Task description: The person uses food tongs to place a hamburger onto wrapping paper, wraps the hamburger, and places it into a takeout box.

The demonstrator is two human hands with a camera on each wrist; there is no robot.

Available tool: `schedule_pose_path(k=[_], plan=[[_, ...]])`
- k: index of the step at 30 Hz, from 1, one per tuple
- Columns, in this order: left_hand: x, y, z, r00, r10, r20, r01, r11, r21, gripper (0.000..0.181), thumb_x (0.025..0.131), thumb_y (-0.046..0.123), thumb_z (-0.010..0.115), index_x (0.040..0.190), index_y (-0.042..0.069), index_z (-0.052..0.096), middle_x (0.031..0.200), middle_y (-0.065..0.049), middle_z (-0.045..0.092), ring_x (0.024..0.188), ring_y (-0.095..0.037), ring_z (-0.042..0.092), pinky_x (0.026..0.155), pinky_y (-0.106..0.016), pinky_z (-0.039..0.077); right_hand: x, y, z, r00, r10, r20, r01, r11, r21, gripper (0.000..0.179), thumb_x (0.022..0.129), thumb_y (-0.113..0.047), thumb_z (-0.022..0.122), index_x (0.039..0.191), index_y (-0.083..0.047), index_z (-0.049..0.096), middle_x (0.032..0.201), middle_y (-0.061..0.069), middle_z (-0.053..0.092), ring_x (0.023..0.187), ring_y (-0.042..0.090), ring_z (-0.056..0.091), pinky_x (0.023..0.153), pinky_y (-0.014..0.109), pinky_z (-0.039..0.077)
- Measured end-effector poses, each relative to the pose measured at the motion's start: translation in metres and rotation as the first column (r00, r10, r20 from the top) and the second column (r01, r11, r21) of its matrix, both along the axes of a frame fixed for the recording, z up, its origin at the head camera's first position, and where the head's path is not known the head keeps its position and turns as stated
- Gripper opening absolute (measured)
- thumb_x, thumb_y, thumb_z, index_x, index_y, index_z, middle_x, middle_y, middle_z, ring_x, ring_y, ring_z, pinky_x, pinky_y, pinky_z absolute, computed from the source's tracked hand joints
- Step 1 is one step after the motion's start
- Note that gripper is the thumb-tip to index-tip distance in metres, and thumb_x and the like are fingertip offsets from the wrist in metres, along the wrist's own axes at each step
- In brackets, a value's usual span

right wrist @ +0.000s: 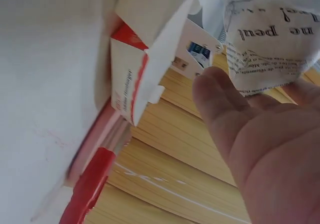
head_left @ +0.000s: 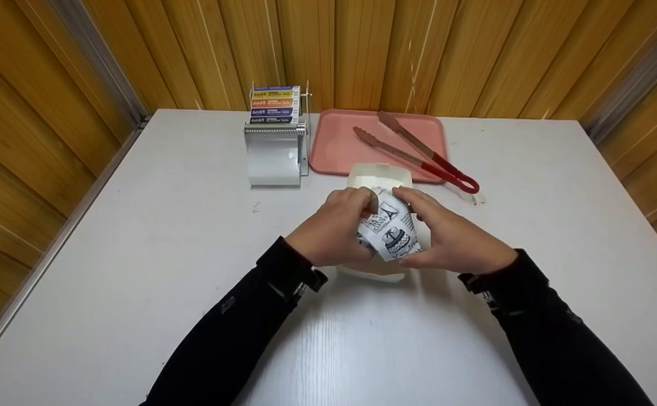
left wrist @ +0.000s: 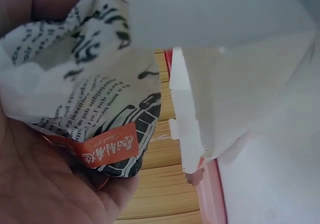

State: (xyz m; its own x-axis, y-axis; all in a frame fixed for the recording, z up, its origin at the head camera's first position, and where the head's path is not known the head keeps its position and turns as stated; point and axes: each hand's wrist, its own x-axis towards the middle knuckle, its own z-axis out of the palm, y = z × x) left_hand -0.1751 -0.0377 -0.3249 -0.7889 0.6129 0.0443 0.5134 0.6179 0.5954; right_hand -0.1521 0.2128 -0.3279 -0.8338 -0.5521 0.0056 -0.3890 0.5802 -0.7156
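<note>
Both hands hold a package wrapped in printed white paper (head_left: 393, 228), tilted above an open paper food box (head_left: 378, 172). From the left, my left hand (head_left: 334, 230) grips it with curled fingers. In the left wrist view an orange sticker (left wrist: 111, 146) shows on the wrapper, near the fingertips. My right hand (head_left: 455, 237) holds the package's right side between fingers and thumb. The right wrist view shows those fingers (right wrist: 215, 101) along the wrapper's lower edge. What the paper encloses is hidden. The box's middle is covered by the package and hands.
Behind the box lies a pink tray (head_left: 328, 141) with red-handled tongs (head_left: 424, 163) resting across it, handles past its edge. Left of the tray stands a dispenser (head_left: 275, 155) with rolls of coloured labels (head_left: 272, 104). Wood-patterned walls (head_left: 362, 56) bound the white table (head_left: 165, 225).
</note>
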Motion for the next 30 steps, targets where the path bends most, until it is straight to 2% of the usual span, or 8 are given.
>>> schedule_pose_path(k=[6,11,15,21,24,26,28,30], plan=[[-0.001,0.001,-0.012,0.998,-0.041,0.041,0.041,0.999,0.002,0.072,0.068,0.041,0.098,0.115,0.020,0.048,0.110,0.000,0.055,0.108,-0.020,0.050,0.089,-0.033,0.051,0.000,-0.005,-0.009,0.999,-0.026,0.034,0.023,0.996,0.083,0.113,0.077,-0.028,0.095,0.166,-0.016,0.027,0.163,0.010,0.038,0.147,0.026,0.044,0.123,0.052,0.039],[-0.003,0.002,-0.017,0.995,-0.062,0.073,0.065,0.998,-0.028,0.067,0.072,0.030,0.096,0.117,0.017,0.048,0.111,-0.003,0.056,0.108,-0.021,0.050,0.089,-0.032,0.049,0.000,-0.009,-0.016,1.000,-0.015,0.000,0.015,0.992,0.128,0.110,0.076,-0.037,0.095,0.164,-0.013,0.032,0.155,0.013,0.046,0.138,0.027,0.049,0.116,0.051,0.046],[-0.006,0.002,-0.022,0.994,-0.063,0.087,0.068,0.996,-0.058,0.064,0.072,0.024,0.094,0.116,0.017,0.049,0.109,-0.003,0.057,0.104,-0.021,0.052,0.088,-0.033,0.048,0.001,-0.014,-0.023,0.999,-0.013,-0.043,0.020,0.987,0.162,0.103,0.077,-0.036,0.094,0.160,-0.009,0.038,0.146,0.014,0.053,0.134,0.031,0.048,0.113,0.053,0.044],[-0.008,0.001,-0.027,0.996,-0.052,0.069,0.059,0.993,-0.107,0.067,0.071,0.033,0.096,0.118,0.018,0.050,0.109,0.000,0.058,0.103,-0.018,0.053,0.095,-0.035,0.043,0.001,-0.017,-0.028,0.996,-0.014,-0.086,0.029,0.983,0.180,0.095,0.076,-0.036,0.094,0.154,-0.014,0.046,0.134,0.006,0.061,0.133,0.033,0.047,0.114,0.053,0.038],[-0.007,-0.002,-0.024,0.993,-0.055,0.104,0.066,0.992,-0.104,0.069,0.073,0.038,0.096,0.121,0.019,0.051,0.117,0.000,0.059,0.111,-0.018,0.053,0.102,-0.037,0.043,0.001,-0.016,-0.029,0.997,-0.012,-0.074,0.026,0.982,0.187,0.094,0.076,-0.033,0.094,0.155,-0.016,0.046,0.132,0.004,0.063,0.133,0.034,0.046,0.114,0.053,0.037],[-0.007,-0.006,-0.020,0.988,-0.063,0.139,0.077,0.992,-0.099,0.068,0.075,0.039,0.095,0.125,0.020,0.053,0.133,-0.003,0.057,0.125,-0.020,0.051,0.109,-0.039,0.044,0.000,-0.015,-0.029,0.998,-0.012,-0.055,0.022,0.980,0.195,0.096,0.076,-0.031,0.093,0.157,-0.017,0.044,0.134,0.003,0.063,0.135,0.033,0.046,0.114,0.053,0.038],[-0.008,-0.013,-0.016,0.982,-0.066,0.176,0.085,0.991,-0.103,0.065,0.077,0.038,0.093,0.128,0.025,0.056,0.153,-0.005,0.049,0.142,-0.023,0.044,0.115,-0.043,0.045,0.000,-0.013,-0.029,0.999,-0.007,-0.036,0.014,0.980,0.200,0.098,0.077,-0.030,0.093,0.159,-0.015,0.042,0.141,0.004,0.060,0.138,0.034,0.044,0.116,0.055,0.037],[-0.010,-0.021,-0.014,0.975,-0.065,0.213,0.092,0.989,-0.116,0.064,0.078,0.035,0.092,0.133,0.031,0.059,0.166,-0.004,0.038,0.152,-0.026,0.037,0.118,-0.047,0.044,-0.001,-0.011,-0.028,1.000,0.002,-0.018,0.002,0.978,0.207,0.099,0.079,-0.030,0.092,0.161,-0.014,0.039,0.149,0.006,0.056,0.142,0.034,0.042,0.118,0.057,0.037]])
